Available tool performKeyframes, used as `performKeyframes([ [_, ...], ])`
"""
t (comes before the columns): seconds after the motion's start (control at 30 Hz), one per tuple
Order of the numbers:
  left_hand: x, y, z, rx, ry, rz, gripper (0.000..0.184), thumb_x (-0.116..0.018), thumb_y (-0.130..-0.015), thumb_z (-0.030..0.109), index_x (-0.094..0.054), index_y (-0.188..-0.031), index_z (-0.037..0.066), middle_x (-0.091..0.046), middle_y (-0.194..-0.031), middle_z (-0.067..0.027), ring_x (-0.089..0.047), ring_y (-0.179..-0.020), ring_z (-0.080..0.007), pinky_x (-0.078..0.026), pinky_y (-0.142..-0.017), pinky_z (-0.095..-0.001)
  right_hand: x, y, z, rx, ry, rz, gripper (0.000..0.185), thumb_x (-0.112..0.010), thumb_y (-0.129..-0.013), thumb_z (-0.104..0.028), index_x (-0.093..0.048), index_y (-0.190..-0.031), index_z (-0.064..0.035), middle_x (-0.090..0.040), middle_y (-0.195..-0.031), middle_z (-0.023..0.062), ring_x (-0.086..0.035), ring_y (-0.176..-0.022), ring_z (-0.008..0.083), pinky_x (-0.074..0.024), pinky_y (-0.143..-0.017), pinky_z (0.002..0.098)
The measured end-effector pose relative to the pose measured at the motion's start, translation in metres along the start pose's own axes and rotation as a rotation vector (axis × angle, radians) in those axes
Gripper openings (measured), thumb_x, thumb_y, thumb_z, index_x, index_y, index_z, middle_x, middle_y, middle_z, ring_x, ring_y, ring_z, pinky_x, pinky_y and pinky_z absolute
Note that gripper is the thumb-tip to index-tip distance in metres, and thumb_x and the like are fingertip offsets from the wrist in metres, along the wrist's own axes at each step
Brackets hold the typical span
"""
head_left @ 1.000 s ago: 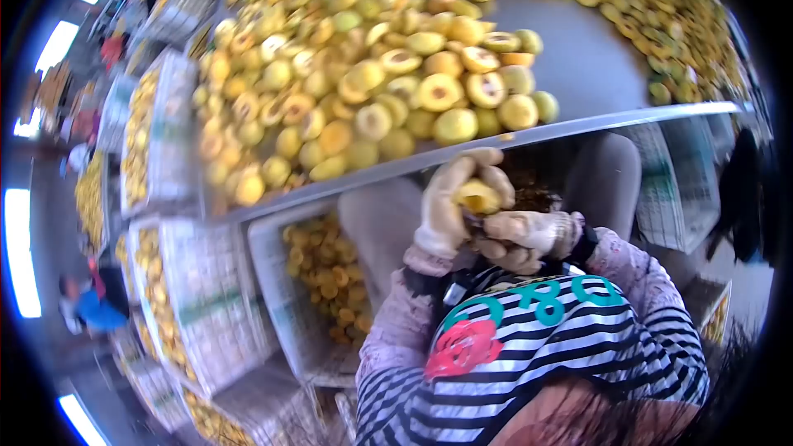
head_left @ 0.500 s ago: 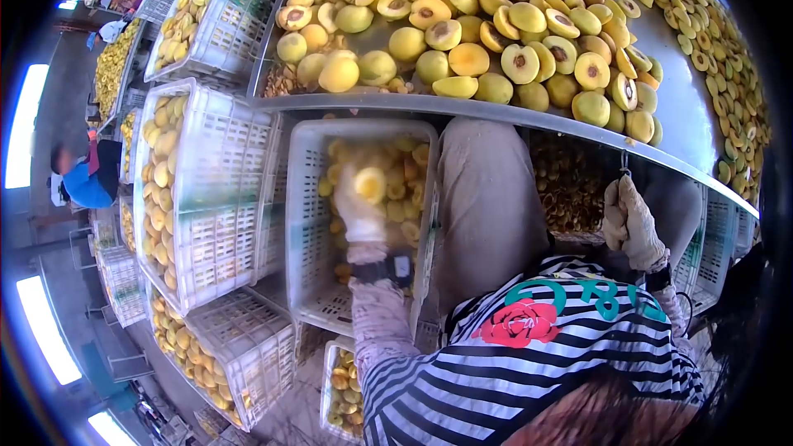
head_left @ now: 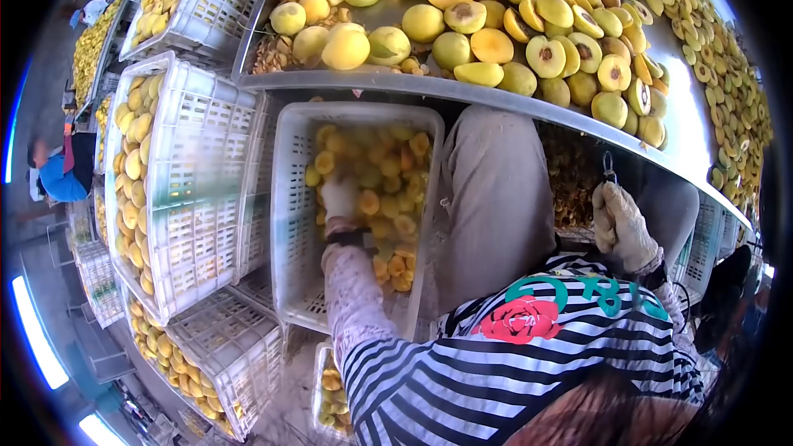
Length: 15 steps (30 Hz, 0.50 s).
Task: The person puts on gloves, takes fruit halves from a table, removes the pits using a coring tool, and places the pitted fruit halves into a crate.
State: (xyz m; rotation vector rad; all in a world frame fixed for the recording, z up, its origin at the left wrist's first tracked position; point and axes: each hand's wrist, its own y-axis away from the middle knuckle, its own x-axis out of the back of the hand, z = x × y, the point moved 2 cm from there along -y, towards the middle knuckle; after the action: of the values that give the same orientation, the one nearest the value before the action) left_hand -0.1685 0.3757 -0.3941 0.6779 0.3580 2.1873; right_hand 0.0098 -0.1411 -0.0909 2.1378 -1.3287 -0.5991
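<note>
My left hand (head_left: 338,196), in a pale glove, reaches down into a white plastic crate (head_left: 289,198) between the table and my lap. Motion smears its fingers, so whether they hold anything does not show. Around it in the crate lie yellow fruit halves (head_left: 382,223), looking like peaches or apricots. Over my right knee, my gloved right hand (head_left: 625,227) is closed on a small metal loop tool (head_left: 610,167), whose wire end sticks up past the fingers.
A metal table (head_left: 396,81) heaped with halved fruit (head_left: 545,58) runs across the front. Stacked crates of fruit (head_left: 194,173) stand at my left. Another small crate (head_left: 324,388) sits behind. A person in blue (head_left: 64,175) is far left.
Half a second ago my left hand held a yellow fruit half above the crate; that half no longer shows in it. The hand has shifted slightly left. My right hand keeps the tool.
</note>
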Motion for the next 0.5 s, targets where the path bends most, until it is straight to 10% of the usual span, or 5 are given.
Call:
performKeyframes([
  [0.23,0.066,0.093,-0.034,0.138,0.482,0.741,0.030,-0.051,-0.091,0.006,-0.067,-0.113,-0.006,-0.066,-0.114,-0.0147,-0.064,-0.096,-0.0281,-0.054,-0.083,-0.0373,-0.009,-0.004,-0.009,0.123,0.255,0.104,0.014,-0.056,-0.100,-0.020,-0.057,-0.105,-0.0066,-0.052,-0.071,-0.0016,-0.046,-0.052,0.0074,-0.0373,-0.050,0.0215],
  [0.5,0.020,0.129,-0.124,0.280,-0.024,0.634,0.051,-0.055,-0.094,0.012,-0.051,-0.144,0.000,-0.061,-0.135,-0.0190,-0.062,-0.117,-0.0335,-0.050,-0.097,-0.0402,-0.022,0.021,-0.050,-0.033,0.329,0.094,0.020,-0.057,-0.099,-0.020,-0.053,-0.114,-0.0072,-0.050,-0.076,-0.0023,-0.042,-0.057,0.0043,-0.0351,-0.050,0.0190],
])
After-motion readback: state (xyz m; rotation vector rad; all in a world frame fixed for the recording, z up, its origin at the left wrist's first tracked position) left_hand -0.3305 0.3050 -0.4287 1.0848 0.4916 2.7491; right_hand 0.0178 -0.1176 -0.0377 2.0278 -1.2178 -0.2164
